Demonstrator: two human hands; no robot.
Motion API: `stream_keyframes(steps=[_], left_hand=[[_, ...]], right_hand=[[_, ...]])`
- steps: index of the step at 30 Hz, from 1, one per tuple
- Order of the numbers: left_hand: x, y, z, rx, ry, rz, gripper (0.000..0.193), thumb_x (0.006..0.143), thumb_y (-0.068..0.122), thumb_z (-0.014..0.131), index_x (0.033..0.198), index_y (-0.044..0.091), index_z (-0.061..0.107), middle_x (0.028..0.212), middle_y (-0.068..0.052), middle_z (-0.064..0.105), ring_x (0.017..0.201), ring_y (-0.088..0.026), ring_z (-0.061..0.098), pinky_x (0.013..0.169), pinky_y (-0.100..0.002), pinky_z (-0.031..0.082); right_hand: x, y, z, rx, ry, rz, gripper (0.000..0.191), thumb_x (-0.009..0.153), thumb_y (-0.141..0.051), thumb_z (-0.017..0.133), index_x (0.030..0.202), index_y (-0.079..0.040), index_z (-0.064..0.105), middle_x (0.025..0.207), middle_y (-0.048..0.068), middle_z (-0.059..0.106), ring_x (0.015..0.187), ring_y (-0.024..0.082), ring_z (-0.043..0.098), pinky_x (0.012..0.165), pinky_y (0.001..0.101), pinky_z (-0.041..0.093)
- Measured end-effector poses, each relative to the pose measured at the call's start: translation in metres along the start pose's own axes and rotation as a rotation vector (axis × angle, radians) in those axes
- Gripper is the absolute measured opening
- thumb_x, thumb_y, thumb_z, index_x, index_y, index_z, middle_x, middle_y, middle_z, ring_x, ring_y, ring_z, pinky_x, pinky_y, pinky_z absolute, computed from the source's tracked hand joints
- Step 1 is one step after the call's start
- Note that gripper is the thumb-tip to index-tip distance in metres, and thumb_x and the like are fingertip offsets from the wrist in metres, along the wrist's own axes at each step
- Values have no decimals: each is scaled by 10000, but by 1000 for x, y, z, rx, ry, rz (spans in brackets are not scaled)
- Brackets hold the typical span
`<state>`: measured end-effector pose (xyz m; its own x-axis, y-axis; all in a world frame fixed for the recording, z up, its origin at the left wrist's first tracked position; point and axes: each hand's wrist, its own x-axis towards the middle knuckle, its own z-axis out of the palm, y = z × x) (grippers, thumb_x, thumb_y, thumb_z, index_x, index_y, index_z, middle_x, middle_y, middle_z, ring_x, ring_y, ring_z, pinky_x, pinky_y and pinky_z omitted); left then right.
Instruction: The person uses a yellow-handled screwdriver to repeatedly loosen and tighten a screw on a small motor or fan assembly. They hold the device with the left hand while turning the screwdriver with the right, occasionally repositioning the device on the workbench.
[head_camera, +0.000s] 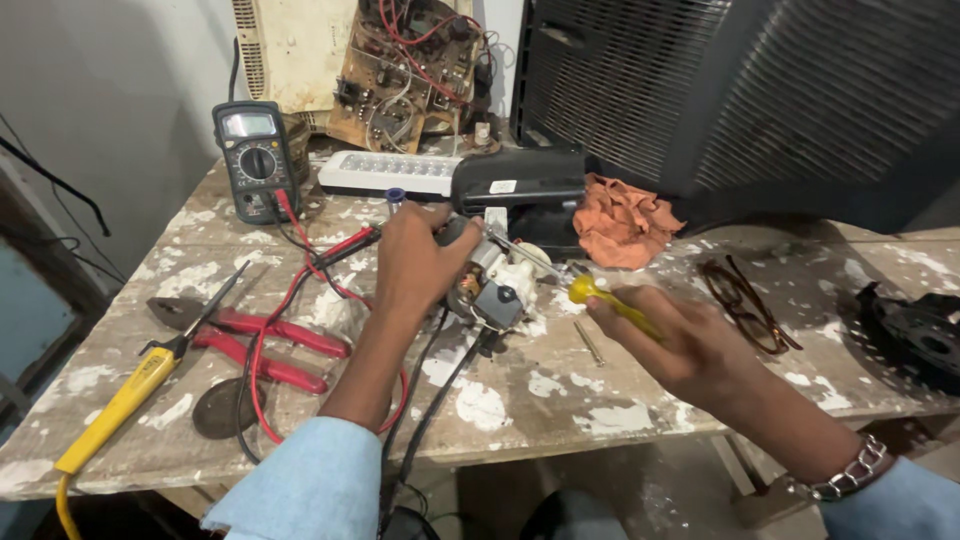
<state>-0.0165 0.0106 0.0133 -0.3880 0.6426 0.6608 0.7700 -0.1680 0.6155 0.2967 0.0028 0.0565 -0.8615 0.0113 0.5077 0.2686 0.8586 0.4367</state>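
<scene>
Holding a small motor assembly (492, 285) steady on the paint-flecked wooden surface (560, 400) while a screwdriver is applied to it.

Item: left hand (415, 262), fingers curled over the top of the motor assembly; right hand (690, 345), fingers clenched around the yellow-handled screwdriver (585, 288), whose shaft points up and left to the assembly's upper edge (tip partly hidden). Below the screwdriver handle, a loose screw (589, 343). Right of the right hand, brown-framed glasses (745, 300). Beyond both hands, a black-and-white lamp unit (450, 178) and an orange cloth (625, 222). Left of the left hand: red-handled pliers (265, 345), a yellow-handled soldering iron (130, 395), and, farther back, a multimeter (255, 160) with red leads.
</scene>
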Motion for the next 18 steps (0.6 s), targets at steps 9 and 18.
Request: stream_keyframes(steps=[9, 18], left_hand=[[-1, 8, 0, -46, -27, -4, 522, 782, 392, 806, 964, -95, 763, 1012, -245, 707, 939, -387, 699, 855, -457, 538], [-2, 6, -1, -85, 2, 61, 500, 761, 374, 805, 988, -71, 778, 1022, -247, 724, 912, -375, 716, 851, -435, 556]], right_hand=[[-5, 10, 22, 137, 249, 211, 322, 776, -190, 942, 1027, -88, 767, 896, 37, 678, 655, 102, 663, 515, 222, 566], [17, -5, -1, 471, 248, 732, 218, 822, -228, 843, 909, -68, 724, 922, -13, 738, 823, 39, 718, 667, 222, 601]])
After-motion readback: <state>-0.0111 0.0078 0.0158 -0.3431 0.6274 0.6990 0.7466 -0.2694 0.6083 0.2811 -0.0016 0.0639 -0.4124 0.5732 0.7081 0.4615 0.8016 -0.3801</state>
